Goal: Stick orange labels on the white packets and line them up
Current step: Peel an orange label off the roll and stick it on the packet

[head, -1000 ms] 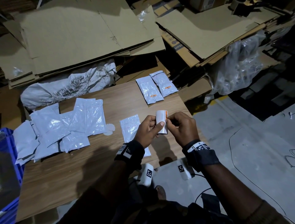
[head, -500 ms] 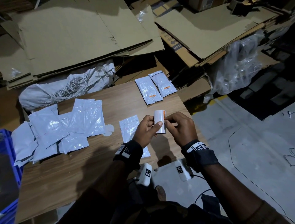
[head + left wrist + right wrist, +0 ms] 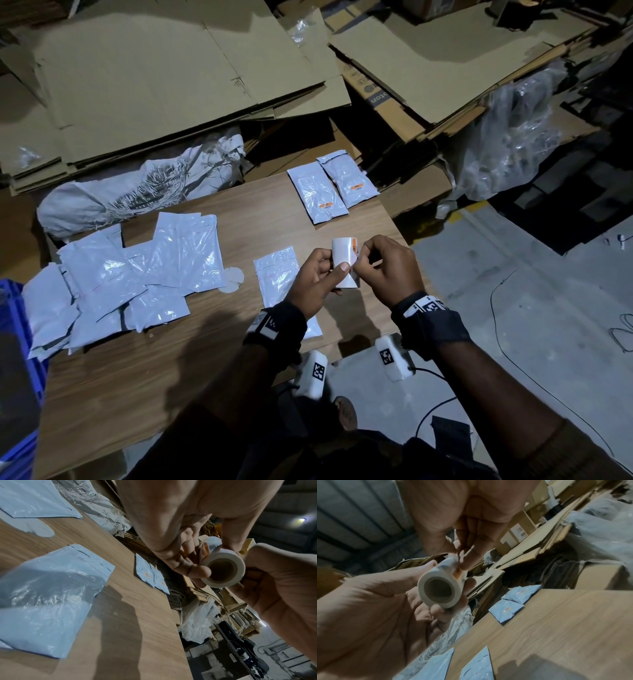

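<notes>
My left hand [image 3: 334, 270] grips a white label roll [image 3: 345, 262] upright above the wooden table [image 3: 239, 219]. An orange label [image 3: 352, 245] shows at the roll's upper right, and my right hand [image 3: 360, 255] pinches it there. In the right wrist view my right thumb and forefinger meet at the orange label [image 3: 458, 574] on the roll [image 3: 440, 589]. The left wrist view shows the roll's open core [image 3: 223, 568]. One bare white packet [image 3: 275, 277] lies under my left hand. Two labelled packets [image 3: 317, 197] [image 3: 351, 180] lie side by side at the table's far right. Several bare packets [image 3: 137, 274] are heaped at left.
Flattened cardboard [image 3: 171, 78] is stacked behind the table, with a white woven sack [image 3: 137, 192] against its far edge. A blue crate [image 3: 17, 359] stands at the left. Crumpled clear plastic [image 3: 507, 137] lies at the right. A round white sticker backing [image 3: 231, 279] lies mid-table.
Both hands stay in place above the table with the roll. The right fingers have shifted slightly on the orange label at the roll's edge.
</notes>
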`<state>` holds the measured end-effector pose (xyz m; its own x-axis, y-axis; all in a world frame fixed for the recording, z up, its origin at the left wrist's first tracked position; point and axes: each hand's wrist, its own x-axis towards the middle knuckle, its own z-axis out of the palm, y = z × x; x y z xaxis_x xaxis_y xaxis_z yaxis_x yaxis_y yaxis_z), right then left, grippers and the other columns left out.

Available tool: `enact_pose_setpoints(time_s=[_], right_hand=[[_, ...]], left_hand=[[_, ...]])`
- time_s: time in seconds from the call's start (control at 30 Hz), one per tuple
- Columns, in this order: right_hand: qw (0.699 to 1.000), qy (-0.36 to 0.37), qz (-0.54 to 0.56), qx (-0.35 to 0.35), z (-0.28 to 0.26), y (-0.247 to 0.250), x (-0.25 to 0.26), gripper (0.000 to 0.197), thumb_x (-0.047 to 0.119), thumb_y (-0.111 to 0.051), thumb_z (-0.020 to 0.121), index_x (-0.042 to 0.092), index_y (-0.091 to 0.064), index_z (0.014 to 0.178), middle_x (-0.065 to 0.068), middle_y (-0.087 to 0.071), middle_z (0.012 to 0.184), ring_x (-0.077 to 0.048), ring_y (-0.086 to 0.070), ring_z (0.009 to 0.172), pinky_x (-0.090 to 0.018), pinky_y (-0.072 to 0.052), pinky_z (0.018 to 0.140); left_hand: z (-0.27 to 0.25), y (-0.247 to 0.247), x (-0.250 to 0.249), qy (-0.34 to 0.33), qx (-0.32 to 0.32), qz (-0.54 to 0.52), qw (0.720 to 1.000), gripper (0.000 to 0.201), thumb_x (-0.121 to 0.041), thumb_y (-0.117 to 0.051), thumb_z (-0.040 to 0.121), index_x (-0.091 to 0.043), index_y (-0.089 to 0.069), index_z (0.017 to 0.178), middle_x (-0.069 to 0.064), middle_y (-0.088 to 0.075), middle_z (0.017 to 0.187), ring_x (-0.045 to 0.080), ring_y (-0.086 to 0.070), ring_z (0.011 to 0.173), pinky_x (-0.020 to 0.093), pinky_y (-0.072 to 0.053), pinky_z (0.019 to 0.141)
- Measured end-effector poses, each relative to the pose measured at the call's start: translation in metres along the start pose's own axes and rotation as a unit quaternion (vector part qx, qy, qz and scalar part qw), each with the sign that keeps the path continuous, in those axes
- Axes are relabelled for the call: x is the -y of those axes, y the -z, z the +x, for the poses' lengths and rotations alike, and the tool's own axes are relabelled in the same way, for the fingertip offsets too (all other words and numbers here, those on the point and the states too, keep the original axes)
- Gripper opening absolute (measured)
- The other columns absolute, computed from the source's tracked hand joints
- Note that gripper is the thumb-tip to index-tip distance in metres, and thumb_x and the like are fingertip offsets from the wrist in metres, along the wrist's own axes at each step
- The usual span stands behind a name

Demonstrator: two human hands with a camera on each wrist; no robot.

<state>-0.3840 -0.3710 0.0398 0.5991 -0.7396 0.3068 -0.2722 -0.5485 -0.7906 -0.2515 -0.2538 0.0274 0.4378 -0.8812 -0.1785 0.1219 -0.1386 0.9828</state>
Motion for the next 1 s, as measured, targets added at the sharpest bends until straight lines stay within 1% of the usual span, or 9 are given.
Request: enact_pose_setpoints(time_s=[0.1,0.23,0.33,0.4,0.5,0.6,0.77,0.9,1.0], right_hand=[[0.999,-0.039,0.032,-0.004,0.000,0.001,-0.005,0.006,0.012,-0.069,0.077,0.015,-0.064,0.077,0.003,-0.067,0.075,-0.014,-0.065,0.073,-0.039,-0.056,0.062],[0.998,-0.054,0.033,-0.020,0.002,0.009,-0.010,0.002,0.014,-0.066,0.078,0.013,-0.065,0.077,0.004,-0.067,0.075,-0.012,-0.065,0.073,-0.035,-0.056,0.064],[0.997,-0.063,0.008,-0.046,0.006,0.020,-0.016,0.008,0.008,-0.068,0.080,0.013,-0.063,0.075,0.002,-0.066,0.072,-0.014,-0.064,0.072,-0.037,-0.054,0.066],[0.994,-0.087,0.006,-0.070,0.009,0.029,-0.023,0.012,0.010,-0.069,0.081,0.015,-0.062,0.074,0.002,-0.067,0.072,-0.015,-0.065,0.070,-0.039,-0.055,0.064],[0.987,-0.120,0.020,-0.107,0.009,0.043,-0.036,0.015,0.017,-0.070,0.083,0.019,-0.061,0.072,0.004,-0.067,0.072,-0.019,-0.068,0.066,-0.044,-0.057,0.061],[0.984,-0.131,0.018,-0.117,0.003,0.054,-0.049,0.016,0.018,-0.071,0.085,0.019,-0.061,0.072,0.004,-0.066,0.073,-0.019,-0.067,0.067,-0.048,-0.058,0.062],[0.985,-0.147,0.006,-0.088,-0.019,0.061,-0.069,0.019,0.012,-0.075,0.086,0.020,-0.061,0.075,0.004,-0.066,0.075,-0.019,-0.066,0.069,-0.047,-0.057,0.060],[0.985,-0.155,-0.013,-0.078,-0.040,0.064,-0.078,0.022,0.006,-0.076,0.084,0.019,-0.060,0.075,0.003,-0.064,0.076,-0.015,-0.064,0.073,-0.034,-0.052,0.055],[0.983,-0.164,-0.022,-0.080,-0.050,0.068,-0.085,0.024,0.002,-0.076,0.083,0.018,-0.060,0.075,0.004,-0.063,0.077,-0.012,-0.063,0.075,-0.020,-0.044,0.055]], left_hand=[[0.001,0.001,0.003,0.007,0.007,-0.001,1.000,0.029,-0.016,-0.060,0.103,0.001,-0.051,0.125,0.015,-0.073,0.108,0.017,-0.069,0.089,0.032,-0.055,0.071],[0.003,0.001,0.005,0.012,0.024,0.000,1.000,0.041,-0.027,-0.065,0.095,-0.003,-0.051,0.126,0.015,-0.073,0.114,0.021,-0.071,0.093,0.033,-0.056,0.073],[0.009,-0.001,0.010,0.015,0.036,0.021,0.999,0.037,-0.022,-0.067,0.097,-0.006,-0.051,0.126,0.013,-0.072,0.118,0.020,-0.068,0.093,0.027,-0.055,0.073],[0.015,-0.004,0.016,0.013,0.042,0.040,0.998,0.042,-0.028,-0.070,0.094,-0.012,-0.052,0.129,0.007,-0.071,0.122,0.018,-0.067,0.097,0.026,-0.055,0.079],[0.026,-0.010,0.028,0.014,0.035,0.064,0.997,0.058,-0.043,-0.073,0.084,-0.021,-0.053,0.133,0.003,-0.067,0.128,0.024,-0.066,0.108,0.034,-0.053,0.093],[0.042,-0.021,0.043,0.013,0.027,0.102,0.994,0.056,-0.040,-0.073,0.080,-0.025,-0.057,0.131,0.004,-0.068,0.123,0.029,-0.064,0.112,0.040,-0.053,0.096],[0.069,-0.046,0.064,0.029,0.041,0.174,0.983,0.049,-0.011,-0.076,0.087,-0.017,-0.058,0.132,0.000,-0.068,0.117,0.017,-0.063,0.105,0.021,-0.048,0.084],[0.082,-0.064,0.079,0.031,0.058,0.210,0.975,0.047,-0.004,-0.075,0.086,-0.016,-0.058,0.129,-0.003,-0.067,0.115,0.015,-0.063,0.105,0.003,-0.042,0.075],[0.086,-0.073,0.087,0.021,0.058,0.220,0.973,0.044,0.000,-0.074,0.086,-0.014,-0.059,0.124,-0.002,-0.068,0.111,0.013,-0.063,0.102,0.001,-0.041,0.074]])
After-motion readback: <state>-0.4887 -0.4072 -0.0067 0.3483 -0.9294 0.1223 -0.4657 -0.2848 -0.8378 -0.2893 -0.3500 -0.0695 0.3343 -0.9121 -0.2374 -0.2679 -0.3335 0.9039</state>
